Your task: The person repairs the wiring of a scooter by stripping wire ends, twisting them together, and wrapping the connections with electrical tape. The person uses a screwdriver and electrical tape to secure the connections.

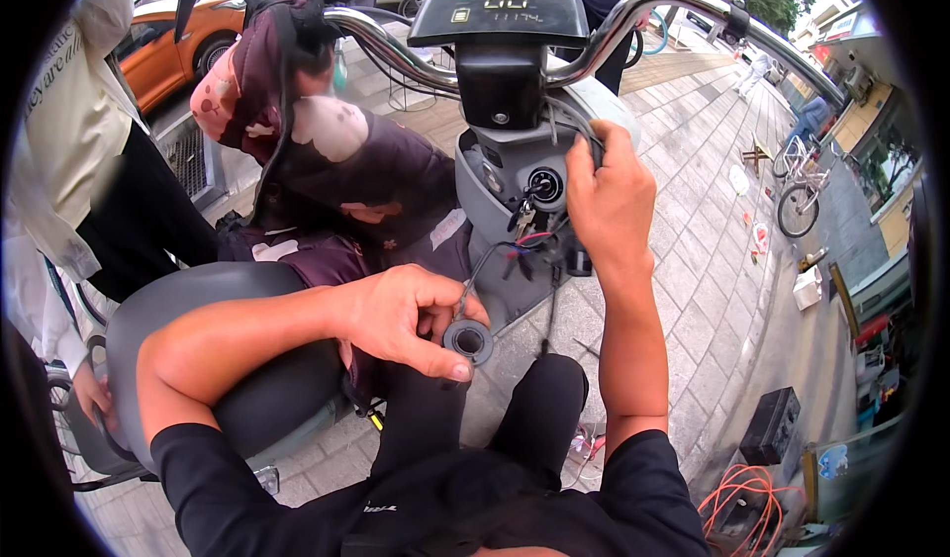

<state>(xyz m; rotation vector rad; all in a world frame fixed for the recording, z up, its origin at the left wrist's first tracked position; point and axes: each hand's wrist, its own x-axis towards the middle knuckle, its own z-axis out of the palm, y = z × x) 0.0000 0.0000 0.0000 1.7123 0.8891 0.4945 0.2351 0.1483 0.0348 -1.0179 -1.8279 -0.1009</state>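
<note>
"Ring-shaped part (485,341): where do you have it?"

"Low in the middle, above my knees, in my left grip (396,312). Thumb and fingers are closed on it, its round opening facing up at me. I can't see its underside, nor some of my fingertips behind it."

"And the thin wire (473,280)?"

"It climbs from the part toward the coloured wires (535,239) below the ignition lock (545,185). They crowd around the hanging keys (522,223), and I can't make out which joins which."

"Your other side?"

"My right grip (611,196) is closed on a grey cable (574,122), beside the black housing (501,92) under the display (498,18). My fingers cover one stretch, so I can't tell how firmly it's pinched."

"What else is covered?"

"My left forearm crosses the seat (267,389), and a patterned quilted cover (346,161) hides the left end of the handlebar (643,1). Another person's hand (96,396) is at the seat's rear; what it touches is hard to read. Someone in a pale shirt (74,132) is cut off at the left rim."
</note>
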